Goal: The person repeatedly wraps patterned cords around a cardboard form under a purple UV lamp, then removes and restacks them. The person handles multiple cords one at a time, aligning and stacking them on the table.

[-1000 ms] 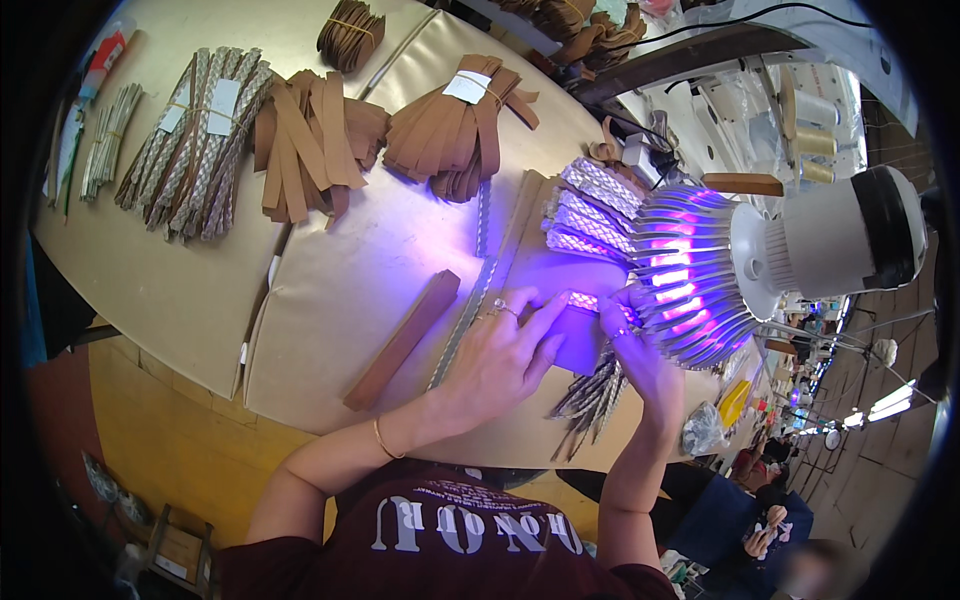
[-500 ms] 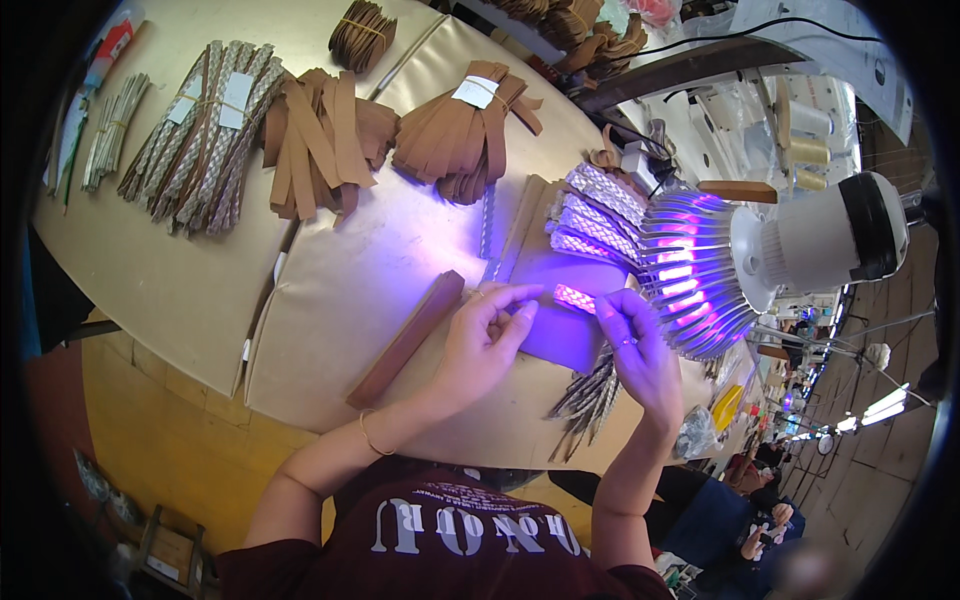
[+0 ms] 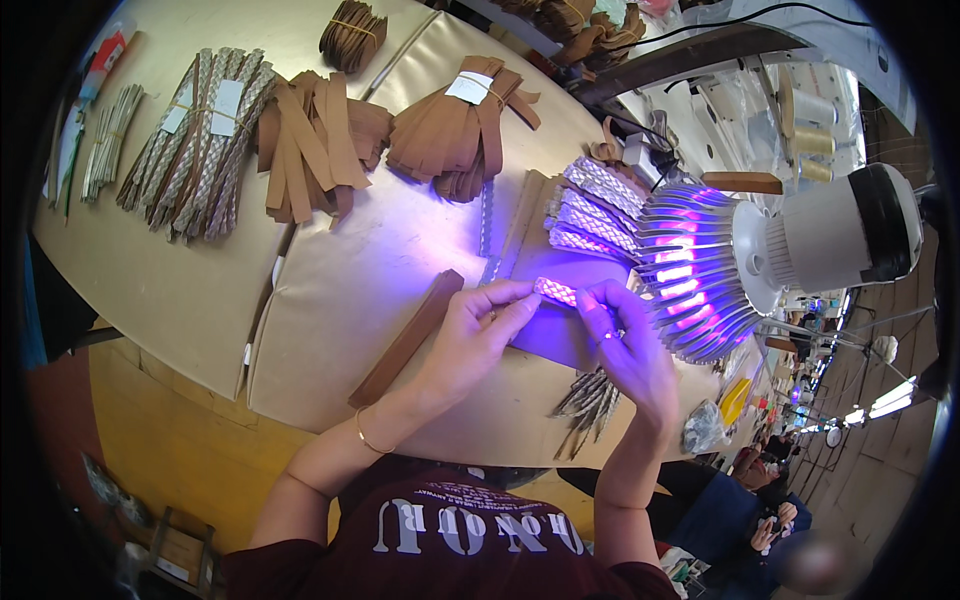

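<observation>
Where the purple light falls, near the middle of the frame, a short braided strip [image 3: 556, 291] is held above a flat brown sheet [image 3: 555, 335], lit bright pink. The right hand [image 3: 632, 352] pinches its right end between thumb and fingers. The left hand [image 3: 478, 335] has its fingertips at the other end; whether they grip it or only touch it, I cannot tell.

Just right of the hands is a finned lamp [image 3: 697, 275], switched on. At its left side lie several pale braided strips [image 3: 592, 212], and below the right hand is a loose bunch of thin braids [image 3: 590, 402]. A brown bar [image 3: 405, 340] lies left of the left hand. Along the upper left are a tied braided bundle [image 3: 198, 145] and fans of tan strips [image 3: 445, 135].

As far as I can judge, work on this one piece is under way, since it is in the fingers and not set down; the tied bundles look untouched, so much seems left. Nothing shows clearly which strips by the lamp are finished.

The fingers cover the strip's right end, the glare masks its true colour, the lamp hides whatever is behind it, and the co-worker [image 3: 770, 525] at lower right is partly blurred.
</observation>
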`<action>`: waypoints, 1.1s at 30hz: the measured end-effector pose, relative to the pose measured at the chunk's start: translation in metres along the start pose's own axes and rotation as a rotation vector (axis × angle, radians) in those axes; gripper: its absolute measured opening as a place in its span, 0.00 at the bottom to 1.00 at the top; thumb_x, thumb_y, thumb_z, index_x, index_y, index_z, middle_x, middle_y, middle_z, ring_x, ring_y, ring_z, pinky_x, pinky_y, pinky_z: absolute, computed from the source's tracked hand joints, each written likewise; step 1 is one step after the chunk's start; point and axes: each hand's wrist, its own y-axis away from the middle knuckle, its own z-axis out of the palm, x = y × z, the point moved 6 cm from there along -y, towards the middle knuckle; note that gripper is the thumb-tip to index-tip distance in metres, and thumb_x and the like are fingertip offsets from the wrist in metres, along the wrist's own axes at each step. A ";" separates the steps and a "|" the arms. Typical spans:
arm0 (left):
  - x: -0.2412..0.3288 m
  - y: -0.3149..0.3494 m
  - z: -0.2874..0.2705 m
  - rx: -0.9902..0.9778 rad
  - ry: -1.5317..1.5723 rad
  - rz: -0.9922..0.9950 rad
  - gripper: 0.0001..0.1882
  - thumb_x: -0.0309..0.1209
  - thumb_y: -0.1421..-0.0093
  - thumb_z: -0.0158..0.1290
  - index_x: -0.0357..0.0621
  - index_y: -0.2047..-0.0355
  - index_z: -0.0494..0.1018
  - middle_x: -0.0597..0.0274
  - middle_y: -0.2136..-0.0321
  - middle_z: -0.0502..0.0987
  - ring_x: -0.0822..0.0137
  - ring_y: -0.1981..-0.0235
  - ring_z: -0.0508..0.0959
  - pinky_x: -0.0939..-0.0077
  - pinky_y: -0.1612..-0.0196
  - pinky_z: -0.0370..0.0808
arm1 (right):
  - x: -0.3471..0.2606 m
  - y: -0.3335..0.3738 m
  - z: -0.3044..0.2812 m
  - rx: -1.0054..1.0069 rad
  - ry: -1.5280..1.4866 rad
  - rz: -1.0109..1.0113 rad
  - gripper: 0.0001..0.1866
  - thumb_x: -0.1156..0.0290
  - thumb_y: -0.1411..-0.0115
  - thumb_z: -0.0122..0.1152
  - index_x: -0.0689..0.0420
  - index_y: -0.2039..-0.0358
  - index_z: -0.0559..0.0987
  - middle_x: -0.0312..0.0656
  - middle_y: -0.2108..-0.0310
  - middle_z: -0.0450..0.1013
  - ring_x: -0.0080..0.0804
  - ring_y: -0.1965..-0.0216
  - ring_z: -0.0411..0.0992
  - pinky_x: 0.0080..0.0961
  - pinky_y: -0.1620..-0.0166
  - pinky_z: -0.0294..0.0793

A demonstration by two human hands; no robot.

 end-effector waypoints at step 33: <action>-0.010 0.017 0.026 0.033 -0.967 0.397 0.20 0.21 0.36 0.48 0.30 0.44 0.64 0.37 0.55 0.76 0.48 0.54 0.80 0.61 0.55 0.76 | -0.026 0.003 -0.105 0.097 0.089 0.056 0.17 0.55 0.41 0.63 0.57 0.77 0.80 0.43 0.87 0.71 0.46 0.81 0.72 0.39 0.72 0.66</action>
